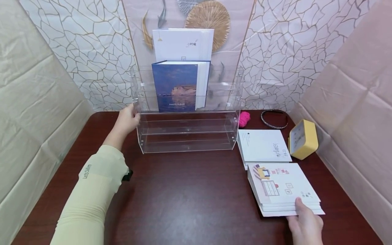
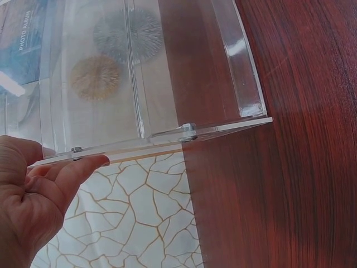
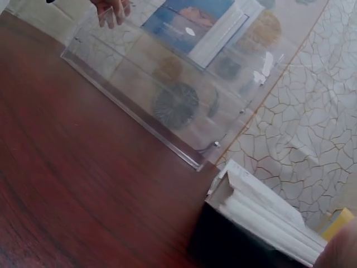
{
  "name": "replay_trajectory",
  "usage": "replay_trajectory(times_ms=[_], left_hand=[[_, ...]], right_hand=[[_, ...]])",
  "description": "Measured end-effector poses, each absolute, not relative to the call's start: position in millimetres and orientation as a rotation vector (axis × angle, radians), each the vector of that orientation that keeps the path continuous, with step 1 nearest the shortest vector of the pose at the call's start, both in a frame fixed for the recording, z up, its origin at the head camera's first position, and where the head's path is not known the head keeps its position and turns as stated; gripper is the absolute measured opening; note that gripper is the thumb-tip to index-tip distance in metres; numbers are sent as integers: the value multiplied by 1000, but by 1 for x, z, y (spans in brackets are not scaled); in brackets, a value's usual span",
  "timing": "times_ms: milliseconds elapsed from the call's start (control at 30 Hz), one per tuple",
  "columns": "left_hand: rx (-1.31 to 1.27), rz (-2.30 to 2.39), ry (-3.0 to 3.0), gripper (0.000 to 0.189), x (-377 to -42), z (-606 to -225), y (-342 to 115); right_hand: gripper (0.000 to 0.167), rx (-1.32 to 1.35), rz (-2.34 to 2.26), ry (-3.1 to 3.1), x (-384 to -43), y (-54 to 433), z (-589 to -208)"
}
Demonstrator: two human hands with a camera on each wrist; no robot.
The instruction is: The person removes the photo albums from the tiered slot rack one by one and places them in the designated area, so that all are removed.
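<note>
1. At the left side of the rack [image 1: 188, 147], the left hand [image 1: 127, 119] pinches the clear side panel between thumb and fingers, closed to about the panel's thinness; this probably steadies the rack against sliding or tipping.
2. Toward the table's [image 1: 183, 197] right front, the right hand [image 1: 306, 224] grips the near edge of the cartoon album [image 1: 281, 187], thumb on the cover, other fingers mostly hidden; the hold seems spread to suit a thick block; whether the album is raised, I cannot tell.
3. Upright in the rack, the blue album [image 1: 177, 85] stands before the taller album [image 1: 182, 44]; the tiers seem stepped so both covers show.
4. Just beyond the cartoon album lies the white album [image 1: 264, 146], beside the rack's right foot; it partly blocks the way between them.
5. Farther back lie yarn [image 1: 244, 119] and a headband [image 1: 277, 128]; a clock [image 1: 309, 141] hems in the right.
</note>
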State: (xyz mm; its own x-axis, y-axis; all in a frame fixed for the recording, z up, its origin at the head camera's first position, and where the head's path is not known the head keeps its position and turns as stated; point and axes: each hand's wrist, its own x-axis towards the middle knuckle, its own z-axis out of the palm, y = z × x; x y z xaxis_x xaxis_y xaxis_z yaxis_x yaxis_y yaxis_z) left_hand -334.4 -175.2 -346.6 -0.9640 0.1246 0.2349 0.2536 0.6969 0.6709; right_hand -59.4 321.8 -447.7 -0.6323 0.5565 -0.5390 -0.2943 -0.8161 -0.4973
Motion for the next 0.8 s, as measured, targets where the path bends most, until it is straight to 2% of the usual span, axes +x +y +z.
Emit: replay_trajectory(times_ms=[167,333,533,667,800], left_hand=[[-315,-1132,-2721,37,-335,-344,-175],[-319,-1130,-2722,35,-335,-342,-176],[-307,-1104,-2749,37,-334,-342,-176],[-301,-1091,-2756,35,-335,-343,-177],[-303,-1100,-2754,36,-335,-343,-177]], right_hand=[[63,-1100,2469,-591,-60,327,-444],[66,-1122,2505,-634,-58,330,-443],[72,-1179,2545,-1114,-50,336,-441],[61,-1190,2573,-1199,-46,342,-439],[75,-1233,2476,-1340,-46,340,-440]])
